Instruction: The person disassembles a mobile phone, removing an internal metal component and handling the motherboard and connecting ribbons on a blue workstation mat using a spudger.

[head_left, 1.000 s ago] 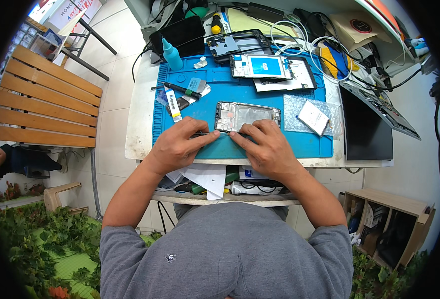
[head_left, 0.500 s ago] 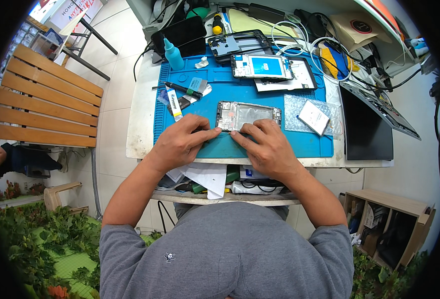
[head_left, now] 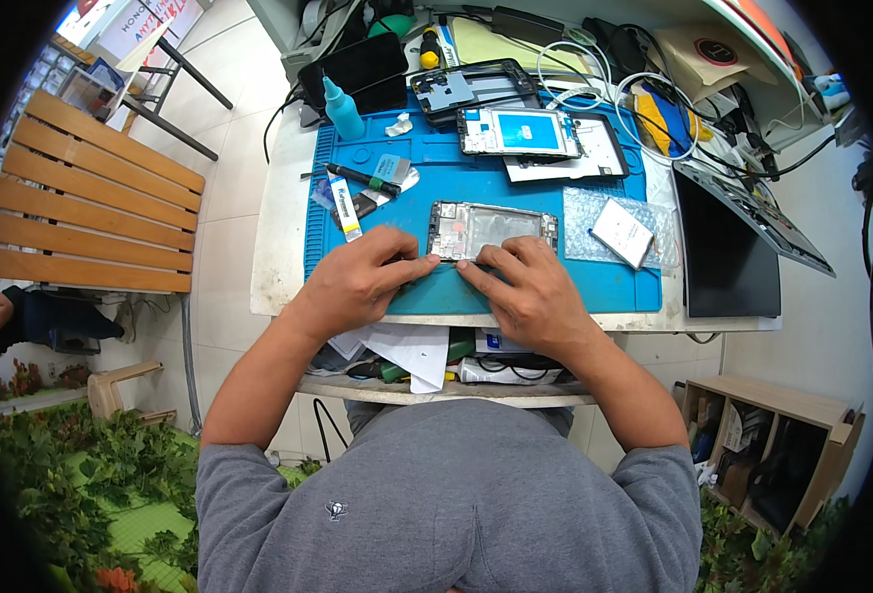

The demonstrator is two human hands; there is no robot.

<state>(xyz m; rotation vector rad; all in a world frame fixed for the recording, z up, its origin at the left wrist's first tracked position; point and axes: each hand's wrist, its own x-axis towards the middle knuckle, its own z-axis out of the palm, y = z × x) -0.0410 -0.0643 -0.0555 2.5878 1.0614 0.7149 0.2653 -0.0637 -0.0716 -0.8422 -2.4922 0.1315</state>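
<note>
A silver-and-black phone frame point(head_left: 492, 229) lies on the blue mat point(head_left: 595, 292). My left hand point(head_left: 367, 282), fingers bent and closed, has its fingertips at the frame's lower left edge. My right hand point(head_left: 525, 296) curls at the same lower edge, thumb and forefinger touching it; any small part under the fingertips is hidden. A white rectangular part point(head_left: 622, 233) rests on bubble wrap point(head_left: 659, 222) to the right. A dark screwdriver point(head_left: 362, 178) and a white-and-yellow strip point(head_left: 343, 210) lie at the left.
Phone parts point(head_left: 516, 133), a blue bottle point(head_left: 343, 109), coiled white cables point(head_left: 664, 148) and clutter crowd the back. A dark screen panel point(head_left: 728, 287) stands right, above a wooden cabinet point(head_left: 768, 395). A slatted bench point(head_left: 90, 198) is left, with another person's hand point(head_left: 1, 306) below it.
My left hand has shifted slightly forward, away from me, at the frame's edge. My right hand and the frame look almost unchanged.
</note>
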